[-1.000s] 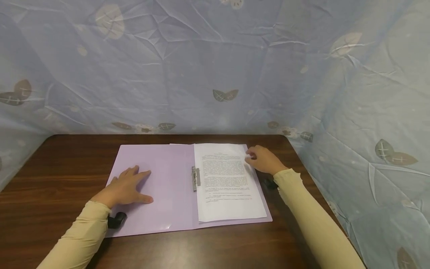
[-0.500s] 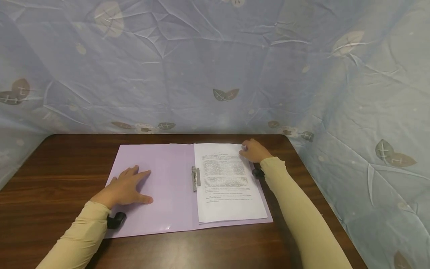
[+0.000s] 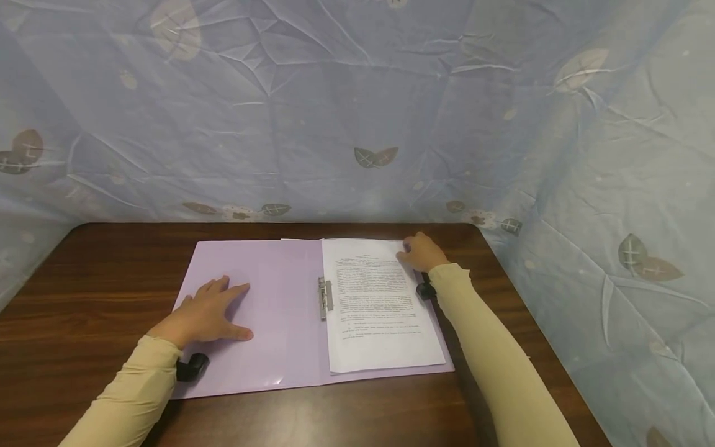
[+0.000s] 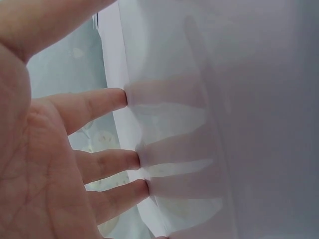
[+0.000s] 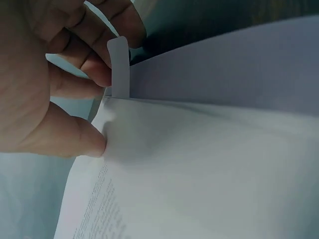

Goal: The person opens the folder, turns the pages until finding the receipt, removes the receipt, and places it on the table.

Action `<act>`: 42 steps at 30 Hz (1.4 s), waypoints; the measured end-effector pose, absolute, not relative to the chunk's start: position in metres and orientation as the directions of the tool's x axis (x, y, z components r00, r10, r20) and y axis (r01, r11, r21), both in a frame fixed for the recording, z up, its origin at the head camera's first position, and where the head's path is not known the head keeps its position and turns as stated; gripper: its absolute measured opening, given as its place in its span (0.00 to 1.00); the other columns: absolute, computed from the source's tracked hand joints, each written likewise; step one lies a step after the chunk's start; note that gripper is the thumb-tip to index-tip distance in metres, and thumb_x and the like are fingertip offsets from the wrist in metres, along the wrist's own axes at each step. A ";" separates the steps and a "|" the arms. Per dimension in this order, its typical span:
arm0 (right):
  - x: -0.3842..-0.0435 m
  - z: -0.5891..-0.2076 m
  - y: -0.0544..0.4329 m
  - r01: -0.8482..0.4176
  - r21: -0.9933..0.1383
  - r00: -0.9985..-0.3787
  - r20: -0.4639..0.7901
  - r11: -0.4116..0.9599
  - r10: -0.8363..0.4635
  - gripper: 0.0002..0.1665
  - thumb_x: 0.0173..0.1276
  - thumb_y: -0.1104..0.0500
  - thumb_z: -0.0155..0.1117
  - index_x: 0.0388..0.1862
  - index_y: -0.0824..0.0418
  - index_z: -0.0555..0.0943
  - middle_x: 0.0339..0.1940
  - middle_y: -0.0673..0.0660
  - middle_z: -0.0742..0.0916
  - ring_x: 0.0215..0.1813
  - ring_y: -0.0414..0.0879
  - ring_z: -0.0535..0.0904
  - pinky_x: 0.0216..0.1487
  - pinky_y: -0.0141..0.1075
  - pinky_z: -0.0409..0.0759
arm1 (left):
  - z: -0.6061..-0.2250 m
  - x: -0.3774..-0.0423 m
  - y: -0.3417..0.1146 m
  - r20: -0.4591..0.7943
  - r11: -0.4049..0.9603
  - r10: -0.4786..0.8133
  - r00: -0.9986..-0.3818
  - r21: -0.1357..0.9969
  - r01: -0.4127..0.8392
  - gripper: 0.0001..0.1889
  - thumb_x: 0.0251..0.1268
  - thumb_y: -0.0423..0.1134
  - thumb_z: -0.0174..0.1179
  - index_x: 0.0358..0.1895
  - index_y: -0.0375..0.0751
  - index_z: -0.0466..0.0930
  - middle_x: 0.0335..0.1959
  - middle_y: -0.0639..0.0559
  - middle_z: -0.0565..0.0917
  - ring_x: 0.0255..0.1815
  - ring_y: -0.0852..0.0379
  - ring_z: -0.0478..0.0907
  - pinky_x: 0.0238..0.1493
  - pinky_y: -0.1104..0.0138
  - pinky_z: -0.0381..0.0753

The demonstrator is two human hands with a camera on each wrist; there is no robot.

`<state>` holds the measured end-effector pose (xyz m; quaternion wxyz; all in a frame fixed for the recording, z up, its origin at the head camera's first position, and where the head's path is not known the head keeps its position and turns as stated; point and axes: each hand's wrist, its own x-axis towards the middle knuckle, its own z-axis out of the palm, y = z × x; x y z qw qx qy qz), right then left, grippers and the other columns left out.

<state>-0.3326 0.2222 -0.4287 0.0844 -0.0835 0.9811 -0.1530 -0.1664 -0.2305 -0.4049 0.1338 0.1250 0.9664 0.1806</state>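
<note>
A light purple folder lies spread open on the table, with a metal clip near its fold. Printed paper sheets lie on the folder's right half. My left hand rests on the left cover with its fingers spread, and the fingertips touch the glossy surface. At the sheets' upper right edge, my right hand pinches the paper; its thumb lies on the top sheet and the other fingers are curled at the edge. A narrow pale tab sticks out beside the index finger.
The dark wooden table has a patterned blue-grey cloth hanging behind it and along its sides. A thin white edge shows behind the folder's top. Black wrist cameras sit on both wrists.
My right hand has moved left and slightly away from me, onto the sheets' upper right edge. The left hand and the folder have stayed in place.
</note>
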 end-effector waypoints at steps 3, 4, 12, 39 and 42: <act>-0.335 -0.432 0.224 -0.162 -0.305 -0.970 -0.127 0.939 -0.209 0.27 0.72 0.52 0.64 0.63 0.67 0.80 0.57 0.69 0.81 0.52 0.59 0.77 0.60 0.55 0.78 | -0.405 -0.166 -0.230 -0.214 0.903 0.292 -0.932 0.384 0.194 0.57 0.45 0.66 0.78 0.75 0.35 0.67 0.75 0.16 0.57 0.74 0.14 0.52 0.61 0.17 0.52; -0.336 -0.433 0.224 -0.168 -0.303 -0.969 -0.125 0.938 -0.214 0.27 0.72 0.52 0.64 0.63 0.67 0.80 0.57 0.68 0.81 0.52 0.59 0.77 0.60 0.55 0.78 | -0.405 -0.166 -0.230 -0.213 0.902 0.292 -0.932 0.384 0.195 0.57 0.45 0.66 0.78 0.75 0.35 0.67 0.75 0.16 0.57 0.74 0.14 0.52 0.61 0.17 0.52; -0.336 -0.431 0.222 -0.174 -0.306 -0.970 -0.111 0.936 -0.216 0.28 0.71 0.53 0.66 0.65 0.66 0.82 0.60 0.68 0.83 0.57 0.60 0.79 0.64 0.56 0.77 | -0.405 -0.166 -0.231 -0.207 0.903 0.289 -0.935 0.383 0.194 0.57 0.44 0.66 0.78 0.75 0.35 0.67 0.74 0.16 0.57 0.73 0.14 0.53 0.61 0.18 0.53; -0.346 -0.423 0.234 0.149 -0.690 -0.956 -0.284 0.708 -0.076 0.34 0.73 0.54 0.66 0.71 0.73 0.72 0.67 0.70 0.79 0.61 0.62 0.79 0.66 0.58 0.76 | -0.406 -0.165 -0.230 -0.203 0.906 0.283 -0.937 0.378 0.191 0.57 0.44 0.66 0.77 0.76 0.36 0.67 0.75 0.17 0.57 0.74 0.15 0.52 0.62 0.18 0.52; -0.344 -0.422 0.235 0.161 -0.711 -0.953 -0.292 0.685 -0.079 0.31 0.74 0.56 0.65 0.70 0.72 0.74 0.66 0.69 0.80 0.61 0.61 0.79 0.67 0.58 0.75 | -0.406 -0.165 -0.230 -0.207 0.906 0.283 -0.937 0.380 0.189 0.57 0.44 0.66 0.78 0.76 0.36 0.67 0.75 0.17 0.57 0.74 0.15 0.52 0.62 0.18 0.52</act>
